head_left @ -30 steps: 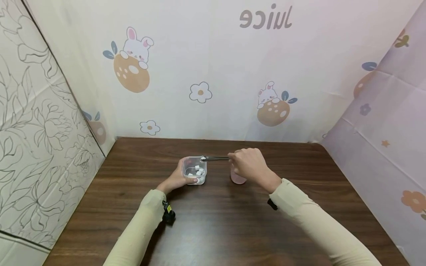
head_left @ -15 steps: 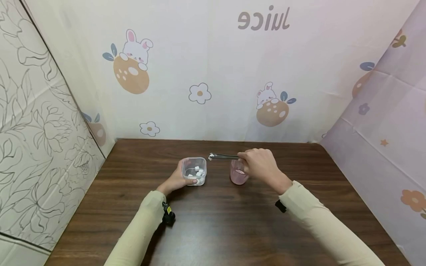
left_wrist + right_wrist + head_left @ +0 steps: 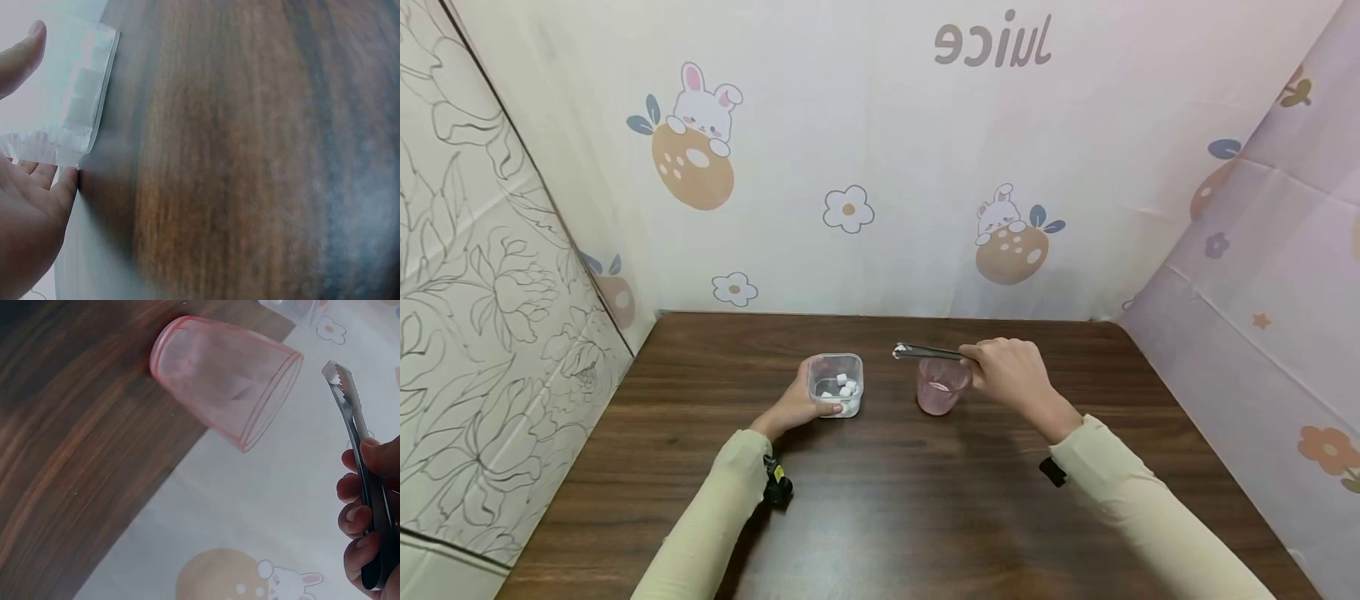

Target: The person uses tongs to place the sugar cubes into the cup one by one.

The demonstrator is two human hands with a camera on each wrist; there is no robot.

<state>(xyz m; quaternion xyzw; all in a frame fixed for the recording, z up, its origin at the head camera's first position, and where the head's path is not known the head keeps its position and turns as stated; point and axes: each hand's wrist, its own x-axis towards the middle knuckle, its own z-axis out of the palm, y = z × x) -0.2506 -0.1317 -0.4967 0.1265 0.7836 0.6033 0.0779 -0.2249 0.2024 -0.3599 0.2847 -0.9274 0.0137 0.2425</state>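
Note:
My left hand (image 3: 795, 403) grips a clear square plastic container (image 3: 837, 364) that stands on the table, its thumb along the near side. Several small white cubes (image 3: 847, 388) lie in the bottom of it. My right hand (image 3: 1011, 372) holds metal tongs (image 3: 928, 352) with toothed tips, pointing left. Between the tips is a small white cube (image 3: 334, 374). Just below the tongs, a pink see-through cup (image 3: 228, 378) stands upright on the table. In the left wrist view, thumb and fingers curl round the container (image 3: 81, 87).
The dark wooden table (image 3: 880, 500) meets a patterned wall covering (image 3: 880, 267) at the back. Another such covering (image 3: 1262, 350) rises on the right, and a line-drawn floral panel (image 3: 512, 333) on the left.
My right hand has carried the tongs and the white cube from over the container to the right, near the cup. The left hand and container stay in place.

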